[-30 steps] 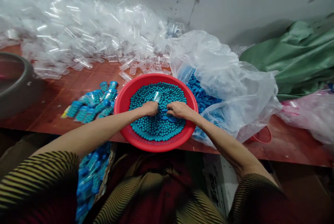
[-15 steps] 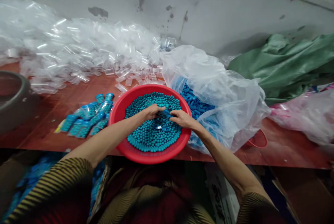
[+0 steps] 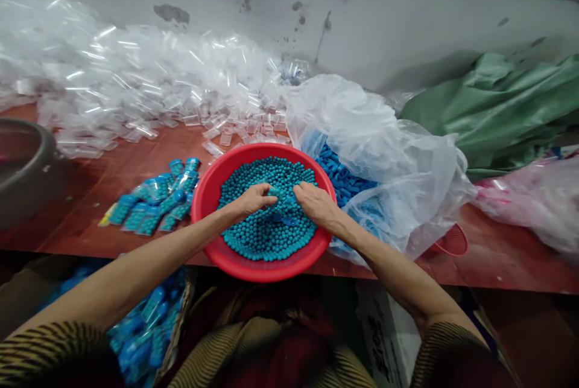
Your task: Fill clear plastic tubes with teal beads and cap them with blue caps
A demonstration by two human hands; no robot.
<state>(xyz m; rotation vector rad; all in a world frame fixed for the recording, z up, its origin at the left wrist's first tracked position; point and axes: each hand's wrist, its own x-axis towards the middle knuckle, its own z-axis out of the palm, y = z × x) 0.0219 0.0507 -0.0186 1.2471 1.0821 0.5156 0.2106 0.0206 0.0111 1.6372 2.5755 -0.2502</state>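
Note:
A red basin [image 3: 205, 195] full of small teal beads [image 3: 271, 237] stands at the table's near edge. Both my hands are down in the beads at its middle, close together. My left hand [image 3: 253, 200] is curled round a small tube that is mostly hidden by its fingers. My right hand [image 3: 314, 202] pinches a blue cap against that tube's end. To the left of the basin lies a cluster of filled, blue-capped tubes [image 3: 156, 198].
A big heap of empty clear tubes [image 3: 136, 86] fills the back left. A clear bag of blue caps [image 3: 362, 159] lies right of the basin. Green tarp [image 3: 497, 110], a pink bag [image 3: 538, 201], a grey tub [image 3: 22, 165] and a box of filled tubes [image 3: 145, 327] surround.
The clear tube held upright in my left hand a second ago is now turned down and closed in by both hands. The camera view shifted slightly.

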